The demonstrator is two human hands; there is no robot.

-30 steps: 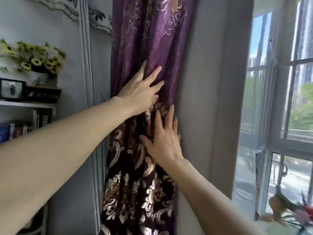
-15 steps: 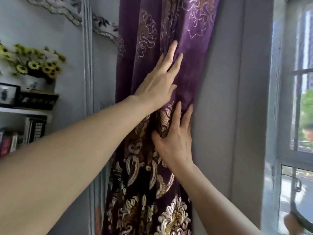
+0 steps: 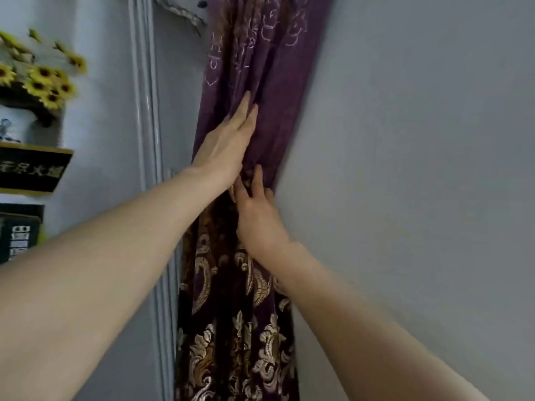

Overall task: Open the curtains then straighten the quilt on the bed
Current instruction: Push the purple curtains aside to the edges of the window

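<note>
The purple velvet curtain with gold floral embroidery (image 3: 254, 198) hangs bunched into a narrow column against the grey wall (image 3: 405, 169), just beside a pale moulded door frame (image 3: 150, 140) — so the opening step looks close to done on this side. No window, bed or quilt is in view, so the quilt's state cannot be told; that part is judged still to come.

The left hand (image 3: 225, 149) lies flat on the gathered folds, fingers straight and close together, pressing the cloth rather than gripping it. The right hand (image 3: 257, 221), just below and touching the left, rests on the curtain with fingers loosely extended — it holds nothing that can be seen, though its fingertips may be tucking a fold.

Yellow artificial sunflowers (image 3: 43, 79) stand on a shelf at far left.
</note>
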